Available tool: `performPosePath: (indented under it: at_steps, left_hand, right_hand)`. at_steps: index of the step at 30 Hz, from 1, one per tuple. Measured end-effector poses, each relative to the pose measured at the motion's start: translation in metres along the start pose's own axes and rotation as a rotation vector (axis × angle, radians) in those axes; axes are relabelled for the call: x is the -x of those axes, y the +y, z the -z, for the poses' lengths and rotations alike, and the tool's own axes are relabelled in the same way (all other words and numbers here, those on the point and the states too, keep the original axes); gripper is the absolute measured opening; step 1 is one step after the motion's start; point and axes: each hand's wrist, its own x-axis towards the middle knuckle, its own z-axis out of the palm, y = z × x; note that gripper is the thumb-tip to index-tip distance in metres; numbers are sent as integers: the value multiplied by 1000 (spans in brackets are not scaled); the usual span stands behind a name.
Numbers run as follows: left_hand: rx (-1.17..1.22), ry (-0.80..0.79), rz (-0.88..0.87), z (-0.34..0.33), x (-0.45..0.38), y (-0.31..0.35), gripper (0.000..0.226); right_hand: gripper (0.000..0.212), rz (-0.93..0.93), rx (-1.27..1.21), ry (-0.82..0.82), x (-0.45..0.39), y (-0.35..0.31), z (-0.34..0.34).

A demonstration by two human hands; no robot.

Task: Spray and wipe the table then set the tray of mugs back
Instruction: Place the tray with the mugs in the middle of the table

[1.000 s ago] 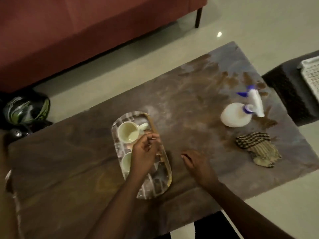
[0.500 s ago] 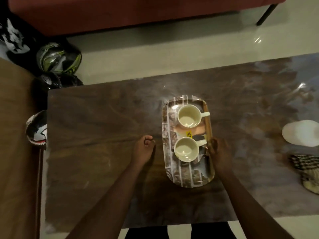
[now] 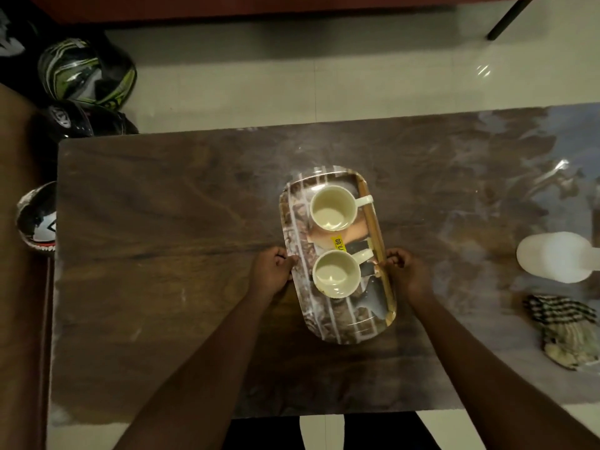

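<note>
A patterned oblong tray [image 3: 341, 329] lies on the dark wood-grain table [image 3: 162, 254], near its middle. Two pale empty mugs stand on it: one at the far end [image 3: 332, 207], one nearer [image 3: 336, 274], both handles pointing right. My left hand [image 3: 274, 274] grips the tray's left rim with curled fingers. On the opposite rim, my right hand [image 3: 406, 274] grips with curled fingers. A white spray bottle [image 3: 558, 261] lies at the table's right edge of view, its nozzle cut off. A checked cloth [image 3: 561, 329] lies crumpled just in front of it.
Several motorcycle helmets [image 3: 84, 73] sit on the pale floor beyond the table's left corner, another helmet [image 3: 37, 219] at its left edge. A red sofa with a dark leg [image 3: 506, 17] runs along the top. A brown surface [image 3: 16, 287] borders the left.
My left hand came in from the bare table to take the tray's left rim. My right hand shifted to grip the right rim. The view has settled, centred over the tray.
</note>
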Motion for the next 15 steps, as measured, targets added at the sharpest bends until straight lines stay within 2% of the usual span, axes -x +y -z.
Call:
performPosePath:
  at_steps: [6,9,12,15]
  left_hand:
    - [426,48,261,-24,28,-12,21]
    - [545,2,341,-40,44,-16,23]
    - [549,-79,362,-37,49,-20,18]
    - [477,57,287,-8,34,-21,11]
  right_hand:
    - [17,181,80,-89,-52,-49,-2]
    - [17,253,156,-126,-68,-61,-5]
    - [17,279,129,-66,-61,-58,-1]
    - [14,220,144,103,-29,-34,9]
